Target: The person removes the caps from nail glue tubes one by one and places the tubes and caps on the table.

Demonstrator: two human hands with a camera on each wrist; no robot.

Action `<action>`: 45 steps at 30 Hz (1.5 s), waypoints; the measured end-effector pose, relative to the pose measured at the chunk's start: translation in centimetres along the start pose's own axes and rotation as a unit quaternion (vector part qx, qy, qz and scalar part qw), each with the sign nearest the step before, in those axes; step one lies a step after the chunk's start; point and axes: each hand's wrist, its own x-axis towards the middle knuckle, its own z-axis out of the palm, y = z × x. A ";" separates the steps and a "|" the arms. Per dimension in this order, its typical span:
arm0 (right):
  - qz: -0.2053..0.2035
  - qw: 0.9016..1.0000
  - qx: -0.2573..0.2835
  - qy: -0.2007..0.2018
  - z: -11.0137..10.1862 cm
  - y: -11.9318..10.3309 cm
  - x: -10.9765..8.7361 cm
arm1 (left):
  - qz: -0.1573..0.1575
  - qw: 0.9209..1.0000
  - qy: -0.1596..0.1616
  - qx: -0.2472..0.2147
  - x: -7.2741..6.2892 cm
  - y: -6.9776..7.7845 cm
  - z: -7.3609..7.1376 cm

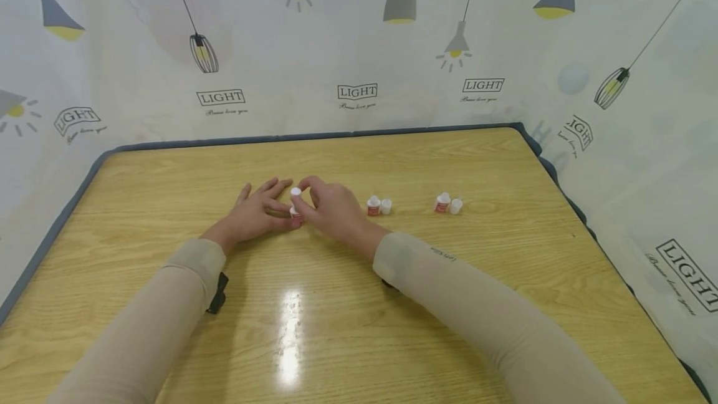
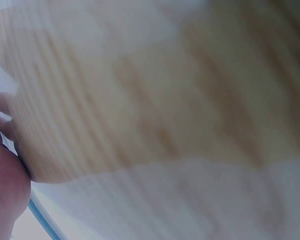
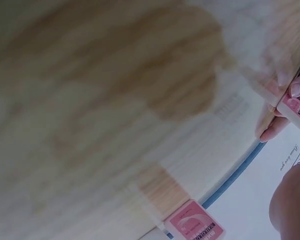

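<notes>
At the left of the row, my left hand (image 1: pixel 258 212) rests on the table and pinches a small glue bottle (image 1: pixel 296 217) between thumb and forefinger, its other fingers spread out. In the right wrist view, this bottle's pink label (image 3: pixel 296 108) shows between the fingers. My right hand (image 1: pixel 336 209) pinches a white cap (image 1: pixel 295 192) directly above the bottle. Whether cap and bottle touch is hidden by the right thumb. Only part of the left hand (image 2: pixel 7 185) shows at the edge of the left wrist view.
To the right stand a second glue bottle (image 1: pixel 373 206), with a white cap (image 1: pixel 386 206) beside it, and a third bottle (image 1: pixel 442 202) with its own cap (image 1: pixel 456 206). They stand on a glossy wooden table (image 1: pixel 336 317) bounded by a printed curtain (image 1: pixel 291 61).
</notes>
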 end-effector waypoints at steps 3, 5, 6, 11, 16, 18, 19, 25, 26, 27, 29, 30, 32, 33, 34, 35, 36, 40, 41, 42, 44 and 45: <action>-0.008 1.000 0.005 0.021 0.2 0.0 0.0 | -0.003 1.000 0.000 -0.006 -0.1 0.0 0.1; -0.005 0.999 0.019 0.031 0.4 0.2 0.0 | -0.006 1.000 0.000 -0.008 -0.1 -0.1 0.1; 0.001 0.999 0.034 0.034 0.5 0.2 0.0 | -0.007 1.000 0.000 -0.009 -0.2 -0.1 0.1; 0.061 0.991 0.113 0.048 1.2 0.5 -0.5 | -0.007 1.000 -0.002 0.004 -0.1 -0.1 0.1; 0.064 0.988 0.126 0.061 1.2 0.3 -0.5 | -0.004 1.000 -0.001 0.015 0.0 0.0 0.0; 0.068 0.988 0.127 0.059 1.0 0.2 -0.4 | -0.005 1.000 -0.002 0.010 -0.1 0.0 -0.1; 0.072 0.987 0.128 0.058 0.9 0.1 -0.4 | -0.005 1.000 -0.004 0.007 -0.1 0.0 -0.1; 0.070 0.988 0.121 0.057 0.3 -0.1 -0.1 | -0.006 1.000 -0.003 -0.003 -0.2 0.1 -0.2; 0.066 0.989 0.118 0.058 0.2 -0.2 -0.1 | -0.006 1.000 -0.003 -0.005 -0.2 0.1 -0.2; 0.061 0.990 0.112 0.058 0.1 -0.2 -0.1 | -0.007 1.000 -0.003 -0.005 -0.2 0.2 -0.2; 0.051 0.992 0.096 0.059 0.0 -0.2 0.0 | -0.006 1.000 -0.004 -0.006 -0.3 0.2 -0.3; 0.046 0.993 0.086 0.060 -0.1 -0.2 0.0 | -0.005 1.000 -0.005 -0.006 -0.3 0.3 -0.3; 0.035 0.995 0.065 0.063 -0.3 -0.2 0.1 | -0.005 1.000 -0.007 -0.006 -0.3 0.3 -0.3; 0.031 0.996 0.052 0.066 -0.3 -0.2 0.1 | -0.005 1.000 -0.008 -0.005 -0.2 0.3 -0.2; 0.027 0.996 0.043 0.068 -0.4 -0.2 0.1 | -0.005 1.000 -0.009 -0.006 -0.2 0.3 -0.2; 0.023 0.997 0.034 0.072 -0.4 -0.2 0.1 | -0.005 1.000 -0.009 -0.007 -0.2 0.4 -0.2; 0.020 0.997 0.027 0.074 -0.4 -0.2 0.1 | -0.005 1.000 -0.009 -0.006 -0.2 0.4 -0.2; 0.010 0.997 0.021 0.078 -0.5 -0.2 0.1 | -0.005 1.000 -0.009 -0.006 -0.2 0.3 -0.2; 0.007 0.997 0.020 0.075 -0.5 -0.2 0.1 | -0.006 1.000 -0.009 -0.006 -0.2 0.2 -0.2; 0.003 0.997 0.021 0.072 -0.5 -0.3 0.1 | -0.006 1.000 -0.008 -0.005 -0.1 0.2 -0.2; -0.002 0.998 0.023 0.066 -0.5 -0.4 0.0 | -0.005 1.000 -0.008 -0.006 -0.1 0.1 -0.2; -0.003 0.998 0.025 0.063 -0.5 -0.4 0.0 | -0.005 1.000 -0.008 -0.006 0.0 0.1 -0.1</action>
